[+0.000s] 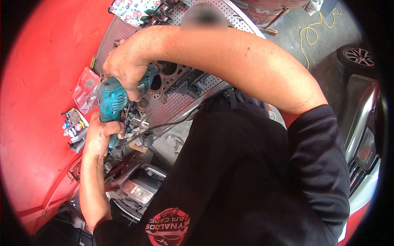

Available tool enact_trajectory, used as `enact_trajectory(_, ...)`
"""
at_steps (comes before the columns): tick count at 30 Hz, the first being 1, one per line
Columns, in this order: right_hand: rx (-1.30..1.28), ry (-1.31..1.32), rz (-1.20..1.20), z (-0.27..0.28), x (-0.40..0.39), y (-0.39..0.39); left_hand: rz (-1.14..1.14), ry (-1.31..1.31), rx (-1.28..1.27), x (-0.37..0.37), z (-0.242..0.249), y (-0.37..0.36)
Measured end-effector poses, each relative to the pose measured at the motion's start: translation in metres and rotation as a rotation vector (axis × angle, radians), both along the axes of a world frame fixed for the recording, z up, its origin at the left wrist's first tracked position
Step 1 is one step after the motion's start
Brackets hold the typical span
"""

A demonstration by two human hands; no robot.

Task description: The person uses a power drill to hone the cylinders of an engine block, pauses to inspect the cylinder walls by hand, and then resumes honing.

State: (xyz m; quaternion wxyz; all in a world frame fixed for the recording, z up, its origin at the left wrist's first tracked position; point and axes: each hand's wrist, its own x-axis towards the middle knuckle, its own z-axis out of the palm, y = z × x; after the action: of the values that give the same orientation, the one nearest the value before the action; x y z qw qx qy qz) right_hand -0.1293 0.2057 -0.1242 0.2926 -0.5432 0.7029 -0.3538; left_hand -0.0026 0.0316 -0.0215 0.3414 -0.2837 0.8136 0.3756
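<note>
A teal power drill (111, 98) is held in both my hands, its front end towards an engine block (169, 82) with large round bores. My left hand (100, 133) is closed around the drill's handle, with the thumb to the right. My right hand (127, 67) wraps over the drill's body from above, partly covering it. The tip of the drill is mostly hidden behind my right hand and forearm. Small metal parts (135, 121) lie in a heap beside the handle. A black cable (176, 122) runs off to the right below the block.
The block rests on a perforated metal table (158, 112). A crankshaft (158, 14) and a flowered cloth (130, 10) lie at its far end. A plastic bag (85, 91) and a small bottle (76, 128) lie on a red surface (41, 102) leftward. A wheel (358, 57) stands far right.
</note>
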Motion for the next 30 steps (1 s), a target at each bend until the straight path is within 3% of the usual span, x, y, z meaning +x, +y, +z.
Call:
enact_trajectory(11,0.030,-0.011,0.002,-0.015,-0.003,0.001,0.009,-0.014,0.010,-0.004,-0.017,-0.001)
enact_trajectory(30,0.183,-0.039,-0.086,-0.071,-0.003,0.007,-0.025,-0.076,0.112,-0.012,-0.088,-0.001)
